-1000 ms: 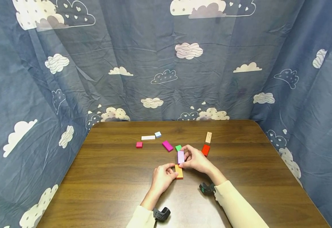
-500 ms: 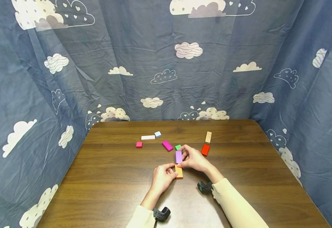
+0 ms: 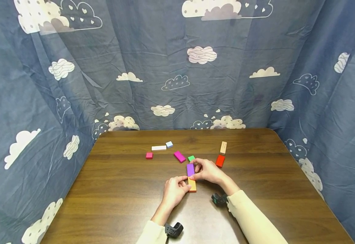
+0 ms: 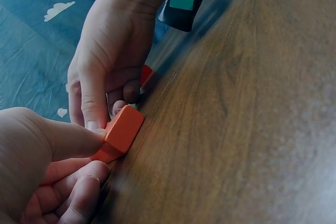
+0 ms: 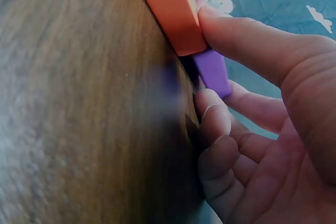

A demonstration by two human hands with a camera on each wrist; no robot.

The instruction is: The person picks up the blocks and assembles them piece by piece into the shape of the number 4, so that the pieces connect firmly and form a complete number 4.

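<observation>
In the head view my left hand (image 3: 175, 190) holds an orange block (image 3: 192, 185) lying on the wooden table, the thumb on its side. My right hand (image 3: 208, 170) grips a purple block (image 3: 190, 170) by its two ends, right at the far end of the orange one and roughly in line with it. The right wrist view shows the purple block (image 5: 212, 73) behind the orange block (image 5: 173, 11), with the thumb at the corner where they meet. The left wrist view has the orange block (image 4: 123, 134) under the left thumb; the purple one is hidden there.
Just beyond the right hand lies a green block (image 3: 191, 158), with a magenta block (image 3: 179, 156) to its left. A red block (image 3: 220, 160) and a beige block (image 3: 223, 147) lie right. Farther left are a white (image 3: 159, 148), a light blue (image 3: 169, 144) and a crimson block (image 3: 149, 155).
My right hand has brought the purple block a little left and down, from slightly right of the orange block into line with its far end. The left hand and orange block have stayed put.
</observation>
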